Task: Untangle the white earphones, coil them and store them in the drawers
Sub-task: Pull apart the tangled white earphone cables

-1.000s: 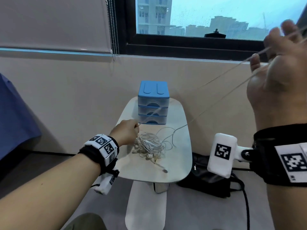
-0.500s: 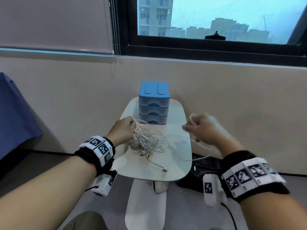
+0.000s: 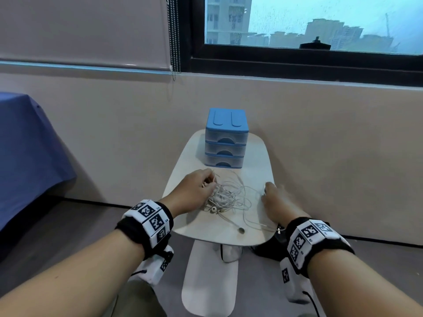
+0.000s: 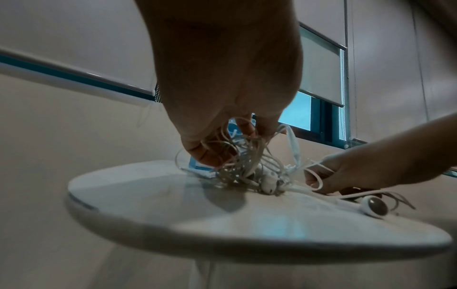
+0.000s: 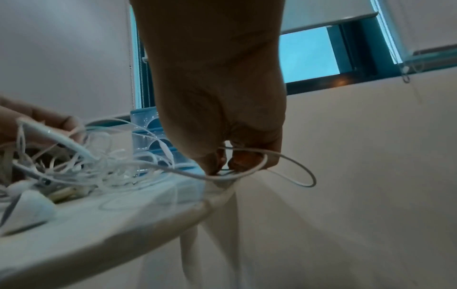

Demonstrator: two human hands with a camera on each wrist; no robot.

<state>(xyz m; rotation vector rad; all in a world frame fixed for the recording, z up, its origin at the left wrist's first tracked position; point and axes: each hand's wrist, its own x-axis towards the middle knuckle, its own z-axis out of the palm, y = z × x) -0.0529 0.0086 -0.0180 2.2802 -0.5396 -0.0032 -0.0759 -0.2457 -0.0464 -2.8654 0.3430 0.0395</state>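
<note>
Untangling was under way: your left hand (image 3: 196, 191) gripped the white earphones (image 3: 225, 197); your right hand (image 3: 273, 197) pinched a loose strand, which next needed drawing free.

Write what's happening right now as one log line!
step: untangling | left hand: grips earphones | right hand: pinches cable at table edge | drawers: closed

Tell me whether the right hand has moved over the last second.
Yes. The right hand has come down from window height to the right edge of the table, right of the drawer unit, pinching a cable.
</note>
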